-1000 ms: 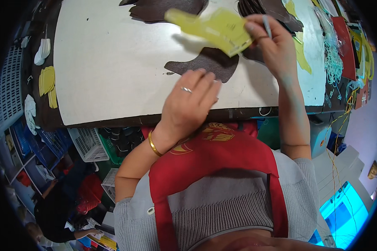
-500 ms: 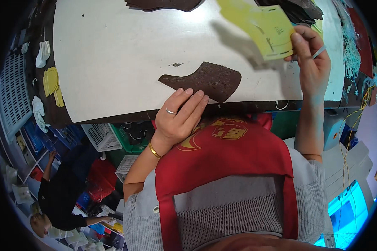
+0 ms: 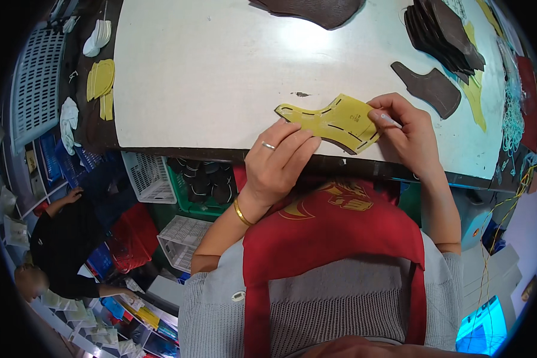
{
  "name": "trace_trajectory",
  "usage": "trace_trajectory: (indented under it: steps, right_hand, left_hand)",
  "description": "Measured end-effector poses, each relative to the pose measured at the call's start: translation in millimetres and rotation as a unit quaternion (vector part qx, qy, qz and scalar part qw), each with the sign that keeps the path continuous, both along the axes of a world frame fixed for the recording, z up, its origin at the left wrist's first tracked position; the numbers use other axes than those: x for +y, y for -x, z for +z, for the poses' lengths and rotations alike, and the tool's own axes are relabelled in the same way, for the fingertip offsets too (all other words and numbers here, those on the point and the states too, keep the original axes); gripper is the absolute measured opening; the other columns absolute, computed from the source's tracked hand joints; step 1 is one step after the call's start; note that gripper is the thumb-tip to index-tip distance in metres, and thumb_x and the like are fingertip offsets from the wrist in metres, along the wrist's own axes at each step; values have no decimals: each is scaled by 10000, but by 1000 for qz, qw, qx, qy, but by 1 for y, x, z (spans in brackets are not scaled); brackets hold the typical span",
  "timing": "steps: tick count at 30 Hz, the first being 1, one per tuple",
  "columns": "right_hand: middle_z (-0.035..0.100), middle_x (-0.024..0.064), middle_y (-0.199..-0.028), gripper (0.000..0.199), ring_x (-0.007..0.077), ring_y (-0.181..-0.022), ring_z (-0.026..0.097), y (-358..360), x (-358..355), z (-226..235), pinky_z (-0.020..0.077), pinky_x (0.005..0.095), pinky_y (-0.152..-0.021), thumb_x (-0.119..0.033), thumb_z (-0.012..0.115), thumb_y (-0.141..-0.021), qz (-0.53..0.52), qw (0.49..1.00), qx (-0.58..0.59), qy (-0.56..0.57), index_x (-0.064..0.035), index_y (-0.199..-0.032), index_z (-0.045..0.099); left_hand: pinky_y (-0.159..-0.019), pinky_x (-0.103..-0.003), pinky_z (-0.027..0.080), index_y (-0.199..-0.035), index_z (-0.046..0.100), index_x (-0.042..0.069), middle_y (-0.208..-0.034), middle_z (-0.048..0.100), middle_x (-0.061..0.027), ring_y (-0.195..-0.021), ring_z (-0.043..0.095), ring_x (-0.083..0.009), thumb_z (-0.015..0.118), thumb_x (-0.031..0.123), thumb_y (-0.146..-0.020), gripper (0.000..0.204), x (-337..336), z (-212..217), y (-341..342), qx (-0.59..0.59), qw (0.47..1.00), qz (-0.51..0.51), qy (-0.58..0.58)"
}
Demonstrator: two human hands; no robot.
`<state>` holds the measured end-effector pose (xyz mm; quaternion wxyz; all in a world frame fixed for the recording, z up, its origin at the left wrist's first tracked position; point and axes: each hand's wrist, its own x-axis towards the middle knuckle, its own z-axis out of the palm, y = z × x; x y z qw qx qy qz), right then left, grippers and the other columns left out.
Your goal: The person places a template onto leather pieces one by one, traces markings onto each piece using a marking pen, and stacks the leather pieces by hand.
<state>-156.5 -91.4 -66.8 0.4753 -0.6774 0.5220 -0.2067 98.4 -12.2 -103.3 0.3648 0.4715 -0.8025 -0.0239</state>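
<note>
A yellow pattern template with dashed slots lies over a dark brown leather piece, whose edge shows beneath it. My left hand, wearing a ring and a bangle, lays its outstretched fingers along the template's near edge; its thumb is hidden. At the template's right end, my right hand is closed, thumb and fingertips at the edge. A thin white pen-like stick juts from between its fingers.
Another cut leather piece lies to the right, below a leather stack. More leather is at the far edge. Yellow patterns and a white glove sit at left. A co-worker is at lower left.
My right hand has brought the yellow template down and left onto the leather piece by my left hand. The view has shifted, showing more of the table's right side.
</note>
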Motion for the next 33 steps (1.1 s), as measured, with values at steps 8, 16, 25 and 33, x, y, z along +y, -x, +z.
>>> trace_trajectory:
  steps: [8,16,25,33]
  right_hand:
    - [745,138,-867,170,243,-794,750,-4,4,1,561,319,-715,-114,665,-967,9,998,48,25,-36,-1117,683]
    - [724,82,-876,209,125,-793,677,2,-10,9,543,278,-756,-112,707,-946,9,997,23,-70,4,-1119,688]
    - [749,113,-869,199,239,-783,726,8,5,-3,562,335,-719,-156,766,-866,22,986,97,132,-48,-1028,731]
    - [701,51,-881,178,270,-799,704,5,20,-2,557,381,-650,-180,758,-830,47,940,158,298,-116,-992,718]
  left_hand:
    - [-746,-360,596,-1025,737,33,-1020,715,-99,-954,693,-278,676,65,-805,230,3,-7,-2,6,1000,5,4]
    - [-808,-369,598,-1022,755,60,-958,709,-55,-871,669,-252,733,-3,-741,290,-7,14,-3,-44,997,-37,-44]
    - [-725,-310,610,-1150,763,161,-966,676,-17,-800,645,-223,736,36,-773,399,-19,28,3,-200,978,-60,-13]
    - [-797,-387,579,-1184,746,126,-1080,671,-98,-893,645,-274,674,106,-823,368,-9,35,14,-228,968,-98,-36]
